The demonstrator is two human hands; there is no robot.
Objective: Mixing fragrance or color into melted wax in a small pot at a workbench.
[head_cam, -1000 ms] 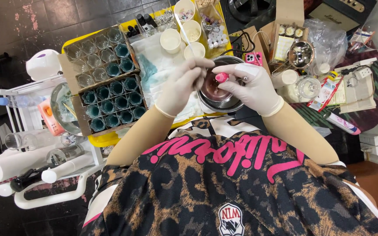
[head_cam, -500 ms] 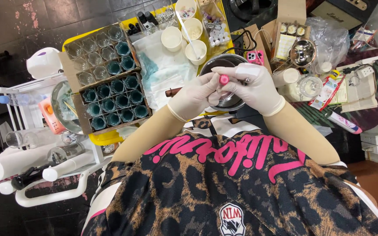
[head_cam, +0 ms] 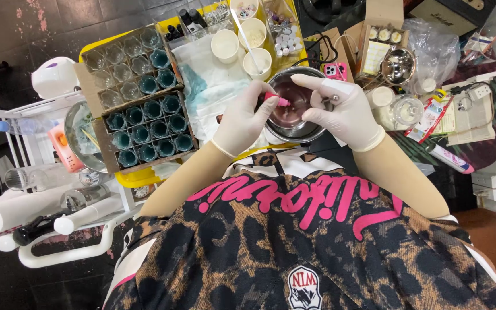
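- Head view: the left hand point(head_cam: 247, 117), in a pale glove, is closed around a small pink bottle point(head_cam: 275, 100), tip pointing right over the steel mixing bowl point(head_cam: 295, 109).
- Half a second earlier both hands met above the bowl with the pink piece pinched between them; now they have drawn apart, and the bottle sits in the left hand alone.
- The right hand point(head_cam: 340, 109) hovers over the bowl's right rim, forefinger stretched toward the bottle, the other fingers loosely curled around something small and metallic that is too small to name.
- My reading: the bottle is being tipped or squeezed over the bowl, whose inside looks dark and glossy, rather than just being handled.
- The bowl rests on the desk point(head_cam: 144, 178), a yellow surface, near the front edge, touching neither hand that I can tell.
- Left of it stand two cardboard trays of small glass cups point(head_cam: 144, 123), many with teal contents.
- Behind the bowl stand white paper cups point(head_cam: 225, 45), one holding a stir stick.
- A pink phone point(head_cam: 335, 71) lies just behind the bowl's right side.
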